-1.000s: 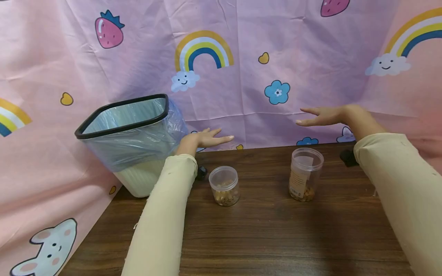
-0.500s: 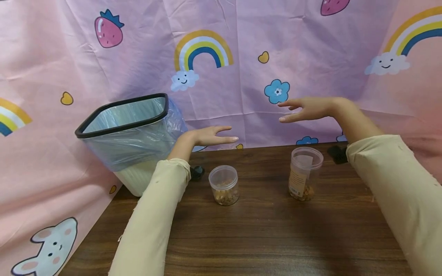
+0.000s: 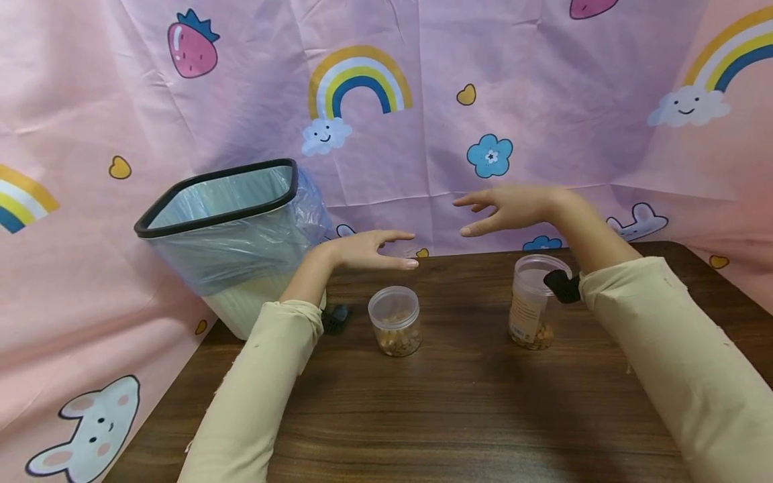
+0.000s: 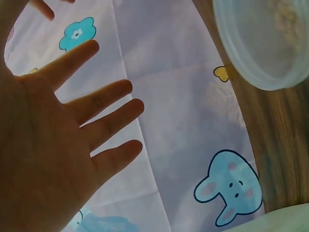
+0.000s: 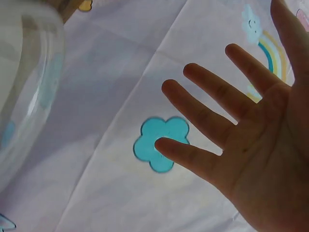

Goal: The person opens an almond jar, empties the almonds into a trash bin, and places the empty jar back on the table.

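In the head view my left hand (image 3: 356, 249) hovers above and behind a short clear jar (image 3: 395, 322), touching nothing. Its fingers are spread straight in the left wrist view, where the rim of the short jar (image 4: 270, 82) fills the upper right corner. My right hand (image 3: 513, 206) is raised behind and above a taller clear jar (image 3: 525, 315) with a paper label, holding nothing. Spread fingers (image 5: 198, 106) also show in the right wrist view, with the tall jar (image 5: 34, 96) at the left edge. Both jars have no lid on and hold small tan pieces, possibly nuts, near the bottom.
A white bin (image 3: 232, 298) with a black rim and a clear bag liner stands at the back left. A dark wooden table (image 3: 435, 402) carries the jars. Behind it hangs a pink printed cloth (image 3: 386, 168). A black wrist camera (image 3: 563, 286) partly covers the tall jar.
My right hand has moved left, and its wrist camera now overlaps the tall jar. My left forearm has shifted slightly left, with the hand a little lower. The jars stay in place.
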Available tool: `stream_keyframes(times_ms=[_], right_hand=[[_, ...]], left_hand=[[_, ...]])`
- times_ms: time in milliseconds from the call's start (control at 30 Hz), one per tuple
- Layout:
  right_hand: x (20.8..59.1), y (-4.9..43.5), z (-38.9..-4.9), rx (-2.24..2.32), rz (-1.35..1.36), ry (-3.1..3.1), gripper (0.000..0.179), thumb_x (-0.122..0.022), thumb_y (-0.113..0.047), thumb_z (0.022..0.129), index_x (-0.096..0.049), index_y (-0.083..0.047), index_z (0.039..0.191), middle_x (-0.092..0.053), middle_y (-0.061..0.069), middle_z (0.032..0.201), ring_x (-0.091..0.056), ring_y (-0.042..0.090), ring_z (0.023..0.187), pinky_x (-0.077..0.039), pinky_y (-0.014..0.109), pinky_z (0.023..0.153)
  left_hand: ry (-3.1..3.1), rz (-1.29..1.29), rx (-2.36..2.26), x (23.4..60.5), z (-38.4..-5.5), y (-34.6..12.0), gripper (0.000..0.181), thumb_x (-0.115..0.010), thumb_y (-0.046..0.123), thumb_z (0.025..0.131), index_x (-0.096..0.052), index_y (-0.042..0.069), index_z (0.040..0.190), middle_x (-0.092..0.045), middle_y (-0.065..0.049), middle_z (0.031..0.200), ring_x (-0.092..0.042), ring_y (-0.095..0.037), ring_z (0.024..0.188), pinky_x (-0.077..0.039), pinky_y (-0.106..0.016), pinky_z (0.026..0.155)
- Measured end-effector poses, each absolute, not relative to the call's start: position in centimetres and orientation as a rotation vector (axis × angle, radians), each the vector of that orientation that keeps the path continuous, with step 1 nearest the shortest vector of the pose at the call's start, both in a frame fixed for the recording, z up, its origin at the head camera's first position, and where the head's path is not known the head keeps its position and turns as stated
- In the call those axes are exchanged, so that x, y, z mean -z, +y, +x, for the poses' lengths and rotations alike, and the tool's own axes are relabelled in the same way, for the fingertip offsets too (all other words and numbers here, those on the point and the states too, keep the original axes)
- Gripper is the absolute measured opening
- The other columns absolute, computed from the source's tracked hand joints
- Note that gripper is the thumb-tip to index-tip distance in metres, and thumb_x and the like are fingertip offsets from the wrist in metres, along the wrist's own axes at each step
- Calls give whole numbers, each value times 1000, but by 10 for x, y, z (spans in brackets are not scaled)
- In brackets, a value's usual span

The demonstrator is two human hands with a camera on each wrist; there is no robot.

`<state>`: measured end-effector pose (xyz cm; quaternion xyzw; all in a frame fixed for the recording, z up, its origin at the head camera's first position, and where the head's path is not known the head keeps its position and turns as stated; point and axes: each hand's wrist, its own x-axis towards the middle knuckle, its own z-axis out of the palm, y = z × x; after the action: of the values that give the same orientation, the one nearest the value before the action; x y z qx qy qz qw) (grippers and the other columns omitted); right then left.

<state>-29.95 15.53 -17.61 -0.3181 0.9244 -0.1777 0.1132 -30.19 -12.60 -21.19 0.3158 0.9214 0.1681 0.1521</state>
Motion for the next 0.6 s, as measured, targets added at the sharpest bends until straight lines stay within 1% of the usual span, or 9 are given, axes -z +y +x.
stream_keyframes(times_ms=[233, 467, 600], right_hand=[[192, 140, -300, 545, -971, 2653, 70, -57, -44, 88, -29, -10, 144, -33, 22, 141, -37, 38, 125, -33, 52, 96], [211, 130, -303, 599, -990, 2596, 70, -58, -43, 88, -30, -11, 144, -33, 20, 142, -40, 39, 122, -32, 51, 98], [220, 126, -303, 621, -979, 2581, 69, -58, -42, 88, -31, -12, 144, -35, 19, 140, -41, 37, 122, -31, 49, 99]], left_hand=[[2616, 934, -496, 223, -294, -135, 71, -56, 52, 84, -29, 27, 144, -28, 1, 146, -26, -18, 132, -26, -41, 103], [2654, 942, -468, 236, -288, -143, 73, -58, 52, 82, -31, 23, 144, -29, -3, 146, -26, -21, 132, -25, -43, 103], [2653, 936, -465, 244, -286, -148, 74, -59, 51, 82, -31, 21, 144, -27, -6, 147, -24, -23, 133, -24, -44, 104]])
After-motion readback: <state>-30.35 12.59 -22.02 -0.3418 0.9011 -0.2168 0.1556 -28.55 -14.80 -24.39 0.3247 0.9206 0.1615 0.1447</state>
